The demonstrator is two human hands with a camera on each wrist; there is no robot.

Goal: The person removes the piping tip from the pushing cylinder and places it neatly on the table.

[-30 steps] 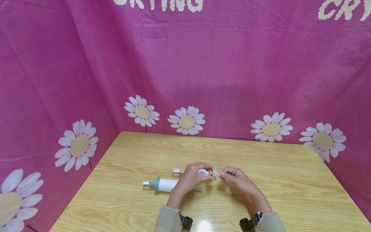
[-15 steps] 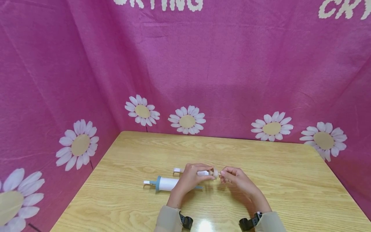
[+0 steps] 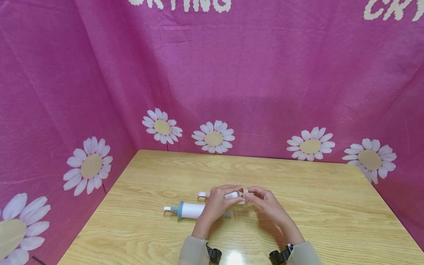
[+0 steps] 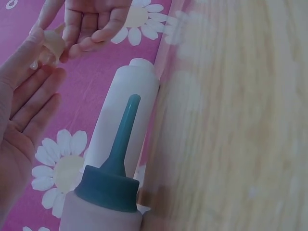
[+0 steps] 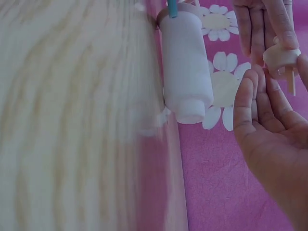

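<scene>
My left hand (image 3: pixel 216 200) pinches a small beige cap (image 5: pixel 281 57) with a thin flat stub on it. My right hand (image 3: pixel 265 204) pinches the same cap from the other side; in the left wrist view something clear shows below the cap (image 4: pixel 54 42). Under and behind the left hand lies a white tube (image 3: pixel 230 196) with a bare narrow neck (image 5: pixel 191 109) at its right end. Nearer to me lies a second white tube (image 3: pixel 192 210) with a teal collar and a long teal nozzle (image 4: pixel 124 127); the left hand partly hides it.
The wooden table (image 3: pixel 159 173) runs back to a pink curtain (image 3: pixel 232 92) printed with white daisies. White tabs (image 3: pixel 168 208) stick out from the left ends of the tubes. A black strap camera (image 3: pixel 215 255) sits on each wrist.
My right hand has moved left, from the thin stub onto the beige cap, close against the left fingers. The left hand and the tubes have stayed almost where they were.
</scene>
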